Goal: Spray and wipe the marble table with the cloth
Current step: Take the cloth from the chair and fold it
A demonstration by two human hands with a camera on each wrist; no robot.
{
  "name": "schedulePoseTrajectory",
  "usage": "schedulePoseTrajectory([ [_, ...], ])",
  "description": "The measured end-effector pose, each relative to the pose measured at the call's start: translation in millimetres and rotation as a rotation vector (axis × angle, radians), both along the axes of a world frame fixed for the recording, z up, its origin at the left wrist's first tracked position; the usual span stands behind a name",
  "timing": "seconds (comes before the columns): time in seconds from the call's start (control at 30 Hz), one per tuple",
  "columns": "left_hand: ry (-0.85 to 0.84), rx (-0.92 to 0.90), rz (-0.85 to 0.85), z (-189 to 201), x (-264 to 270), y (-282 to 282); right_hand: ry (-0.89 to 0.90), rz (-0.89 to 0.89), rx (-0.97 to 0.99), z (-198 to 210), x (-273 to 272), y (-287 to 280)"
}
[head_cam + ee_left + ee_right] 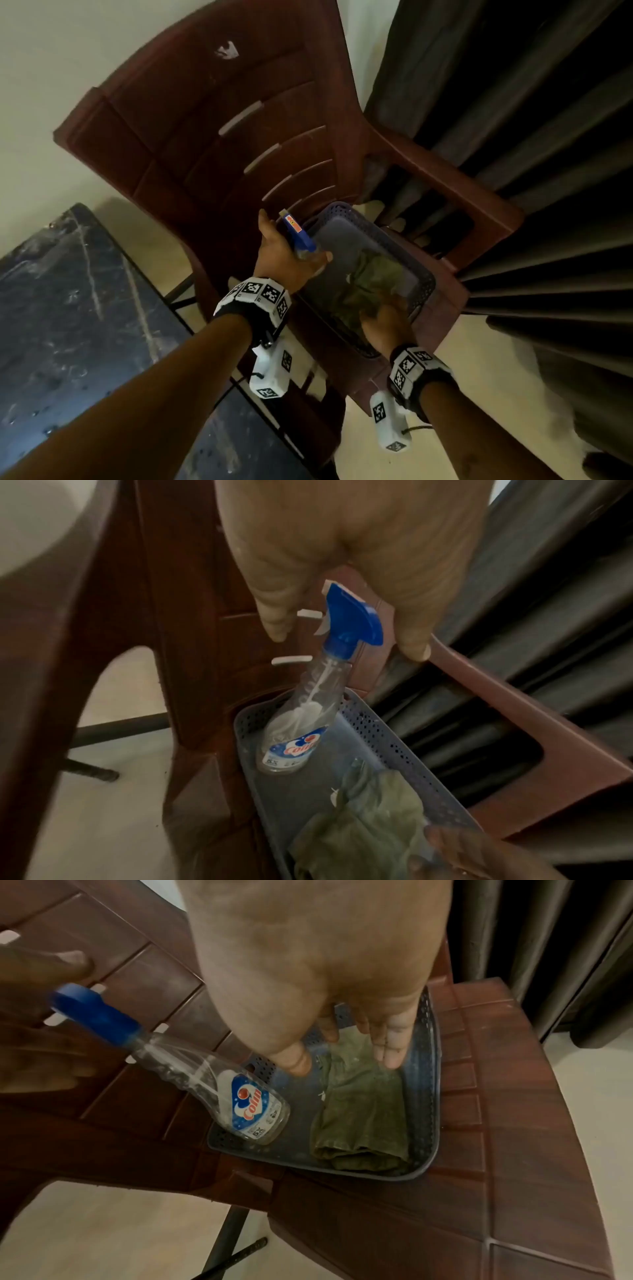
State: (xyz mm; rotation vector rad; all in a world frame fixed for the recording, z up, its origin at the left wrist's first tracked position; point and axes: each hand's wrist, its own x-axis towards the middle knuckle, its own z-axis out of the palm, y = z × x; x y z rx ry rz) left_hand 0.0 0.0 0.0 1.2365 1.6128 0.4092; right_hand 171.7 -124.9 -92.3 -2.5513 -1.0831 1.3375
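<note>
A clear spray bottle [298, 233] with a blue trigger head leans in a grey perforated basket [421, 270] on a brown plastic chair. My left hand [284, 250] is at the blue head; in the left wrist view its thumb and fingers [414, 647] spread on either side of the bottle [301, 723] without closing round it. A crumpled green cloth [373, 281] lies in the basket's near half. My right hand [387, 322] reaches down onto the cloth [363, 1123] with straight fingers [390, 1058]. The dark marble table [68, 291] stands at the left.
The brown chair [222, 120] has a high slatted back and an armrest [462, 198] to the right of the basket. Dark curtains [513, 137] hang close behind on the right. Pale floor shows between the chair and the table.
</note>
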Motion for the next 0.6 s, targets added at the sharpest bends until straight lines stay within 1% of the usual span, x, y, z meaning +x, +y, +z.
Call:
schedulePoseTrajectory([
  [0.1,-0.001,0.018,-0.053,-10.4,7.5,9.5,-0.013,0.009,-0.003,-6.5,2.6,-0.2],
  [0.2,0.029,0.093,-0.049,-16.6,11.3,14.9,-0.021,0.028,-0.016,-10.5,4.5,-2.9],
  [0.3,0.049,0.153,-0.064,-19.7,5.1,14.8,-0.04,0.041,0.004,-10.8,6.5,-3.8],
  [0.37,0.034,0.177,-0.07,-20.8,-0.8,12.9,-0.031,0.04,0.004,-9.7,7.9,-4.9],
  [0.47,-0.018,0.245,-0.088,-12.9,-6.8,8.8,-0.029,0.029,-0.009,-7.0,7.9,-5.9],
  [0.6,-0.083,0.458,-0.136,16.1,-15.8,9.9,-0.033,0.011,0.018,-6.4,7.7,-2.6],
])
